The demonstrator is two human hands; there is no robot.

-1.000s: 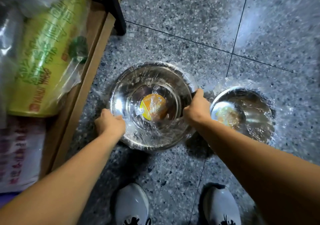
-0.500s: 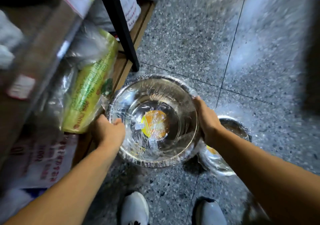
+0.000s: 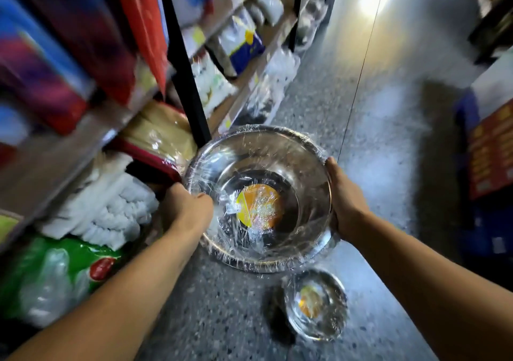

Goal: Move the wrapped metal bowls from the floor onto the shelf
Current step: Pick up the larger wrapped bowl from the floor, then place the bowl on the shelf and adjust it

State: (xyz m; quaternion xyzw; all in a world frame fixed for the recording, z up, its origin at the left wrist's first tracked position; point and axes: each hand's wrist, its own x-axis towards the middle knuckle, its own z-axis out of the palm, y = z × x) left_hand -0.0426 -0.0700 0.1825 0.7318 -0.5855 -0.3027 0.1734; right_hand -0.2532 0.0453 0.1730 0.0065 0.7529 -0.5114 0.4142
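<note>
A large metal bowl [image 3: 277,160] wrapped in clear film, with an orange and yellow label at its bottom, hangs in the air in front of me. My left hand [image 3: 186,210] grips its left rim and my right hand [image 3: 345,202] grips its right rim. A smaller wrapped metal bowl [image 3: 316,305] with a similar label rests on the speckled floor, below and slightly right of the held bowl. The shelf [image 3: 55,152] runs along my left side, its boards packed with goods.
A black shelf post [image 3: 183,63] stands just left of the held bowl. White bundles [image 3: 105,208], a green bag [image 3: 55,266] and a wrapped tan pack [image 3: 158,132] fill the lower shelves. The speckled floor aisle [image 3: 369,116] stretches ahead. A dark blue stand with a red sign [image 3: 488,149] is at right.
Both hands have lifted the large bowl well off the floor, up beside the shelf. My view has swung up along the aisle, and the small bowl now lies below the held one.
</note>
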